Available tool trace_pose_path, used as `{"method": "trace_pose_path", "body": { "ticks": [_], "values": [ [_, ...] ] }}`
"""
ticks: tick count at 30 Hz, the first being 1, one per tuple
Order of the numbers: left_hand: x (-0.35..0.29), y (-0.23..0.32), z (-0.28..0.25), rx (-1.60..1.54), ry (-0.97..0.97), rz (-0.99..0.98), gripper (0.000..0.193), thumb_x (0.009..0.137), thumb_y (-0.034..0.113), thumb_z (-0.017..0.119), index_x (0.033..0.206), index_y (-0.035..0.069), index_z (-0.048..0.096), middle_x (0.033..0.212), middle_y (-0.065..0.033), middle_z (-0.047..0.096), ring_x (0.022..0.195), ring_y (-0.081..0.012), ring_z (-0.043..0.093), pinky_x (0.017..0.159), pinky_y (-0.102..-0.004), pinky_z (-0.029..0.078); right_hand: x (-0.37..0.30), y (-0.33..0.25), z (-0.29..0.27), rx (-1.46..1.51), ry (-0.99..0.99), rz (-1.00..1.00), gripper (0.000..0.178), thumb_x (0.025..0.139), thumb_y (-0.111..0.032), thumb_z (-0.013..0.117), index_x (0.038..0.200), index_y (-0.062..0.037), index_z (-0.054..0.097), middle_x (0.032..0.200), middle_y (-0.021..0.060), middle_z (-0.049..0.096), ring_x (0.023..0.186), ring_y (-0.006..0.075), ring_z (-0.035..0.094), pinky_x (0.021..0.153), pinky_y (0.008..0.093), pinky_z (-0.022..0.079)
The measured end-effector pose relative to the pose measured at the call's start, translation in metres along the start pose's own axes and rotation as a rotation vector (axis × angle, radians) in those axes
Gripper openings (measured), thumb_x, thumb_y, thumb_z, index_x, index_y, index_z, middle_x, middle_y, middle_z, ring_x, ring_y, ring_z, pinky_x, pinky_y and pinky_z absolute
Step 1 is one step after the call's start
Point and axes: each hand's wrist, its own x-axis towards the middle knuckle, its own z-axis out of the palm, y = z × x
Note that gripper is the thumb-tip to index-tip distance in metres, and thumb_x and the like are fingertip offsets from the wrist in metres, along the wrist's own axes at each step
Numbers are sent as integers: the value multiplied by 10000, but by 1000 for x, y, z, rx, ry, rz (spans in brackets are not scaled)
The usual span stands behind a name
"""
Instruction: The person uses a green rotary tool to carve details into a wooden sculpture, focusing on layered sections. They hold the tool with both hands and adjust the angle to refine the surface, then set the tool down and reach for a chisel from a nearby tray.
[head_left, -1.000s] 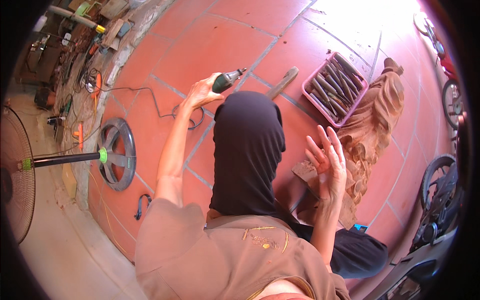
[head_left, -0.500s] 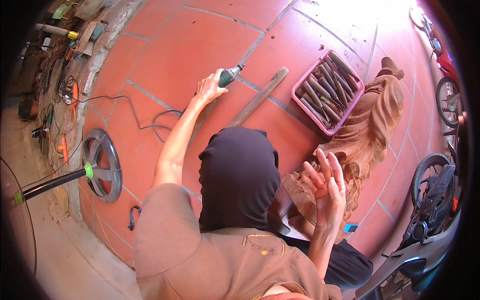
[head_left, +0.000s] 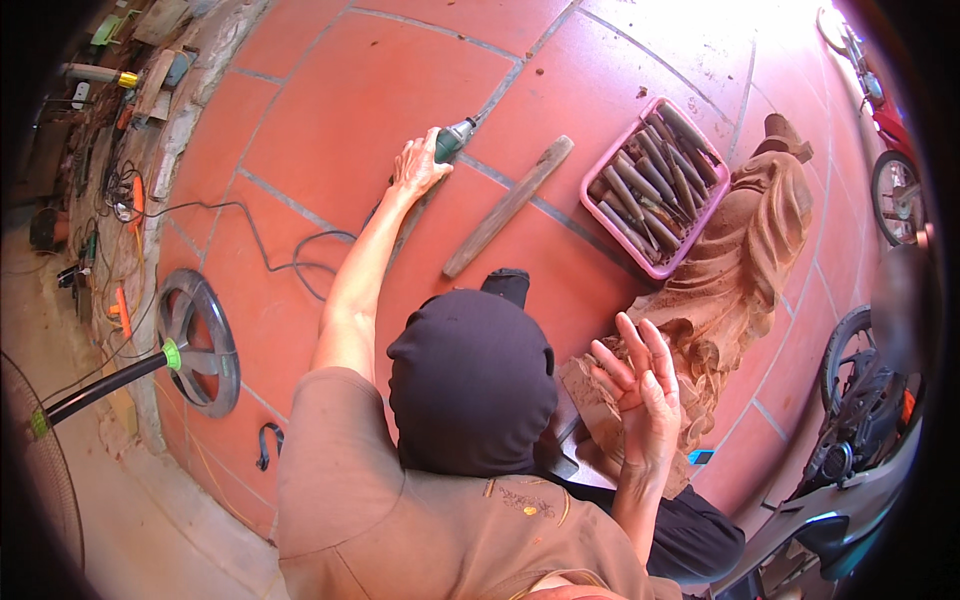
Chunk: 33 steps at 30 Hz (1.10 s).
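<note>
My left hand [head_left: 416, 166] reaches out over the tiled floor, its fingers wrapped round the body of a green corded rotary tool [head_left: 448, 144] with a metal nose that points away to the upper right. My right hand [head_left: 648, 405] is raised with the palm turned up, fingers apart and nothing in it. Just beyond it lies a brown wooden carving [head_left: 735, 235] of a draped figure, stretched out on its side. Close to the carving, a pink basket [head_left: 587, 178] holds several round-handled carving tools [head_left: 655, 175]. A wooden stick [head_left: 508, 208] lies between basket and rotary tool.
Dark cloth covers my bent knee [head_left: 472, 380] in the middle. A black cable [head_left: 250, 220] loops across the floor at left. A fan stand with a round base [head_left: 228, 350] is on the left, beside a brick ledge with tools. Motorbikes [head_left: 860, 400] line the right edge.
The knee has shifted left and nearer, uncovering a dark foot and the stick's near end. My right hand has dropped slightly to the left. My left hand still grips the rotary tool, barely shifted.
</note>
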Motion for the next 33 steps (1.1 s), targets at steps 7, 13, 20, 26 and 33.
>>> {"method": "trace_pose_path", "body": {
  "ticks": [7,13,20,26,33],
  "values": [
    [-1,-6,11,4,91,28,789,737,307,809,1407,129,431,1221,-217,629,1178,-424,567,935,-568,495,-4,2,7,-22,2,-3,692,941,-222,692,1520,-26,368,1565,227,374,1301,425,548,1043,458,497],
    [-10,-13,-2,-25,286,45,764,743,375,825,1385,118,499,1195,-213,642,1174,-394,578,924,-521,505,-15,-1,1,-109,2,-69,724,935,-253,696,1529,-30,348,1560,250,368,1284,424,562,1024,456,521],
    [-72,-112,-42,-389,516,-207,611,818,370,798,1309,73,586,1068,-185,706,952,-315,700,821,-436,556,-31,-20,-40,-226,47,-142,776,949,-297,689,1559,-33,289,1585,249,321,1335,406,515,1032,457,520],
    [-188,-188,-50,-323,495,-479,549,807,215,733,1312,57,585,1103,-171,704,981,-313,688,871,-441,539,-39,-37,-55,-266,25,-164,766,979,-271,653,1568,-12,238,1598,245,293,1351,406,495,1040,441,522],
    [-262,-209,-31,-95,590,-536,499,777,177,742,1245,58,614,1075,-167,680,1052,-334,648,953,-465,497,-53,-56,-77,-340,-34,-149,672,1035,-254,548,1588,-57,219,1628,203,257,1448,403,365,1138,471,421]
  ]
}}
